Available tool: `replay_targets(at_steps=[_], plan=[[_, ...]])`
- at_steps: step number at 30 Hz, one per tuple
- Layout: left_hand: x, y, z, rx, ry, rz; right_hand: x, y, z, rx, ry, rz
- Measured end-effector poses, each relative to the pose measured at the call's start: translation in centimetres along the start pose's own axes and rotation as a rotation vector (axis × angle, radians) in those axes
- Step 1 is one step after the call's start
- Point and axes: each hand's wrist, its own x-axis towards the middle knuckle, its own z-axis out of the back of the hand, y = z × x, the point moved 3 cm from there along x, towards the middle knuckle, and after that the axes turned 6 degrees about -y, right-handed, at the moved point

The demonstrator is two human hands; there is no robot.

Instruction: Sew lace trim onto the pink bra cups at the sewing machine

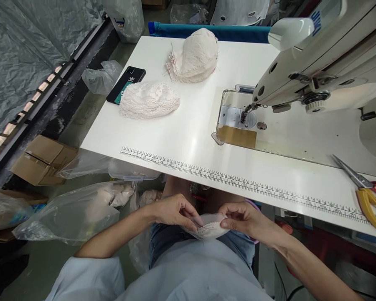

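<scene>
The left hand (179, 212) and the right hand (240, 218) are holding a sheer, lace-edged fabric piece (209, 229) between them, low over the lap and just off the near edge of the white sewing table (191, 129). The left hand is pinching the piece's left side with thumb and fingers nearly closed; the right hand is gripping the right end, thumb pressing against bent fingers. The piece is hanging slightly slack between them, its scalloped lace band facing up.

As a judgement, this piece is only partway through: it is being handled away from the machine, and whether its seam is already stitched is too small to tell. On the far left of the table, a pile of scalloped lace pieces (149, 101) is lying partly over a black phone (130, 77). Beyond it, to the right, a stack of cup-shaped lace pieces (198, 56) is sitting with loose threads trailing from its left edge, which is suggesting sewn work, though which pile is finished cannot be told. On the right, the sewing machine (301, 73) is standing with no fabric showing under its presser foot (244, 116), and scissors (364, 182) are resting at the near right, untouched
</scene>
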Motion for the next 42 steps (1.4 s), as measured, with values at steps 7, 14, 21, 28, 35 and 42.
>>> replay_targets(at_steps=[7, 14, 21, 28, 35, 42], plan=[[0.0, -1.3, -0.8, 0.133, -0.023, -0.082, 0.0, 0.7, -1.2, -0.124, 0.015, 0.088], [0.0, -1.4, -1.6, 0.246, -0.149, -0.103, -0.7, 1.1, -1.4, -0.345, -0.051, 0.142], [-0.2, -0.8, -1.0, 0.241, -0.178, -0.044, -0.5, 0.6, -1.2, -0.384, -0.070, 0.153], [-0.2, -0.4, -0.9, 0.223, -0.176, -0.043, -0.4, 0.8, -1.4, -0.285, -0.065, 0.158], [-0.4, -1.5, -1.8, 0.201, -0.147, -0.100, -0.4, 0.8, -1.6, -0.248, -0.060, 0.106], [-0.1, -1.4, -2.0, 0.204, -0.196, -0.095, -0.4, 1.1, -1.7, -0.275, -0.069, 0.094]])
